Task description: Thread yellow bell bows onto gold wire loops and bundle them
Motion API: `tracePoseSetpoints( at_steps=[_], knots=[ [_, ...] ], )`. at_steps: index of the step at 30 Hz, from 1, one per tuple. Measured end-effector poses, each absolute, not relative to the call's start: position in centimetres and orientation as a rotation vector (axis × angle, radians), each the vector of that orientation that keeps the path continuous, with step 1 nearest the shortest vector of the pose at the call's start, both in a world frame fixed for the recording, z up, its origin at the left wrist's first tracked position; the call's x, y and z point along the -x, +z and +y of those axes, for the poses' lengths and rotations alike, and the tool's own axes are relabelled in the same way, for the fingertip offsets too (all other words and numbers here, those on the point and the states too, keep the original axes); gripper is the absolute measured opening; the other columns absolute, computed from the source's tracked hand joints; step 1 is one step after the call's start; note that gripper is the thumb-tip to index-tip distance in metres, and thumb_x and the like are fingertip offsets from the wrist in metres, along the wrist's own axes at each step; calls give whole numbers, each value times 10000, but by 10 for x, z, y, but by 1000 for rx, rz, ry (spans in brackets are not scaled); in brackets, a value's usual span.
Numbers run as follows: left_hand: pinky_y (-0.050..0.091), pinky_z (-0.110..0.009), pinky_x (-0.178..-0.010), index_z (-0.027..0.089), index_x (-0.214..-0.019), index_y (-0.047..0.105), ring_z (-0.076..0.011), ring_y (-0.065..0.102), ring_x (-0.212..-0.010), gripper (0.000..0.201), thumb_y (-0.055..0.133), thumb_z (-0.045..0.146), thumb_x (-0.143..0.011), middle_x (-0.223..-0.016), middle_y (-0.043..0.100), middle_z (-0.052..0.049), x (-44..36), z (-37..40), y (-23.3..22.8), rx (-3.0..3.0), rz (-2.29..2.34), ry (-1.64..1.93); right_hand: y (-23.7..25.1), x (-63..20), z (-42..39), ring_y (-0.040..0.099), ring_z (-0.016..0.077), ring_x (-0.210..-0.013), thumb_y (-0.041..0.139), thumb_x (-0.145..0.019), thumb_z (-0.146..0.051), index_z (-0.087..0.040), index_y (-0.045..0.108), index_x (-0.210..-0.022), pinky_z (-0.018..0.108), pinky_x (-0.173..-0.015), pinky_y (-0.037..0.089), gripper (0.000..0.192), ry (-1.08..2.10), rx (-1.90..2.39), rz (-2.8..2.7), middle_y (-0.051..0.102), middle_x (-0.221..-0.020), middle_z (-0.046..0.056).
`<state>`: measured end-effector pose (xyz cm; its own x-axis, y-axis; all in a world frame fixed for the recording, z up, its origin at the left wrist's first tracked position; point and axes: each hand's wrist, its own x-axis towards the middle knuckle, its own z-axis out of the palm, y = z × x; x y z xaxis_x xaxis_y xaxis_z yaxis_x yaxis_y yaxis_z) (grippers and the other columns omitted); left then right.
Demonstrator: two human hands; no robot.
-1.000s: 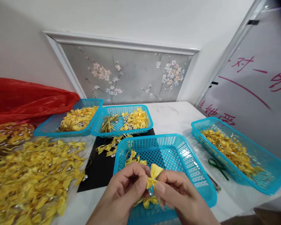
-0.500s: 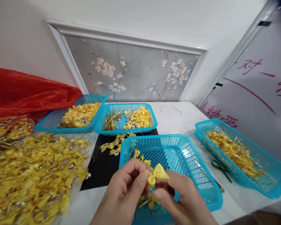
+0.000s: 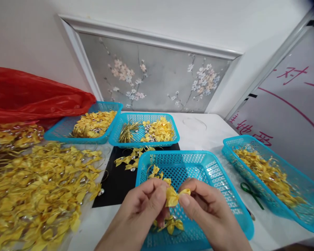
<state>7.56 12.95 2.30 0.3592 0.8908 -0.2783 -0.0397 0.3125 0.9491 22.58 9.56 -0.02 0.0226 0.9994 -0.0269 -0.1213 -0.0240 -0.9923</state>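
A: Working down from the largest, where to begin?

B: With the white counter [image 3: 193, 130], then with the heap of yellow bows [image 3: 39, 188] at left, well apart from the hands.

A: And next in size?

B: Down to the near blue basket [image 3: 219, 174], set right in front, with a few other bows [image 3: 174, 225] inside, partly hidden behind the fingers.

A: Smaller again?

B: On to the left hand [image 3: 143, 205] and the right hand [image 3: 208, 209], both over the basket. Closed, each at thumb and forefinger, on the same small thing.

A: Meaning what?

B: Meaning one yellow bow [image 3: 172, 197], smallest of all. Held up over the basket, directly between the two sets of fingertips. Touching both, so no nearer to one hand than to the other.

A: Long axis which way?

B: Side to side, from left fingertips to right, tipped slightly up at the right. Broad at the left lobe, narrow at the right, with the right thumb partly over that end.

A: Any difference from half a second ago?

B: Yes. Then, spread wide at the right lobe, with the right thumb apart below. Now, pinched there between right thumb and forefinger, and turned flatter. Still gripped at the left side. No telling about the remaining curled fingers, mostly hidden.
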Motion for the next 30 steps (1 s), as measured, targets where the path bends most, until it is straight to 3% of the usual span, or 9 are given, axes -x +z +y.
tracePoseSetpoints(
  at_steps=[6,10,13,15,18,23,30],
  knots=[
    [346,-228,-540,182,-661,614,-113,403,-569,269,701,417,-758,-604,508,38,-76,132,15,-969,942,698,-2,-230,96,471,121,-610,512,-937,-439,-206,607,-785,234,-578,405,294,1244,1168,-1176,511,-654,-26],
    [286,-235,-512,187,-662,581,-114,341,-556,274,652,415,-796,-580,419,60,-74,134,11,-1159,1008,671,11,-242,103,542,152,-733,481,-945,-354,-214,617,-940,264,-637,431,195,989,1285,-1482,607,-831,17],
    [292,-245,-518,191,-652,581,-125,359,-564,265,624,401,-808,-591,419,51,-74,133,9,-1396,1057,662,23,-245,110,553,157,-754,539,-908,-261,-210,599,-846,280,-673,430,100,874,1266,-1750,606,-819,7],
    [319,-254,-538,199,-642,582,-138,406,-571,232,603,354,-814,-587,458,41,-75,132,8,-1518,1096,672,26,-243,113,541,152,-727,536,-913,-231,-209,586,-784,279,-658,413,140,863,1287,-1851,588,-767,-5],
    [314,-257,-532,209,-619,563,-139,400,-563,225,577,315,-818,-580,454,42,-75,131,10,-1554,1118,682,23,-237,114,480,139,-657,476,-950,-270,-204,541,-736,267,-596,368,233,951,1302,-1772,523,-695,-16],
    [250,-258,-502,212,-591,491,-123,310,-543,295,579,357,-833,-573,369,59,-76,129,16,-1390,998,695,2,-221,112,346,113,-601,491,-942,-462,-199,471,-723,233,-546,316,343,1294,1168,-1172,397,-658,-47],
    [309,-236,-571,189,-653,564,-118,350,-596,281,678,402,-796,-612,454,45,-77,128,4,-912,800,726,1,-217,116,405,102,-562,557,-907,-495,-191,506,-715,223,-530,354,362,1428,1067,-1028,443,-624,-50]
  ],
)
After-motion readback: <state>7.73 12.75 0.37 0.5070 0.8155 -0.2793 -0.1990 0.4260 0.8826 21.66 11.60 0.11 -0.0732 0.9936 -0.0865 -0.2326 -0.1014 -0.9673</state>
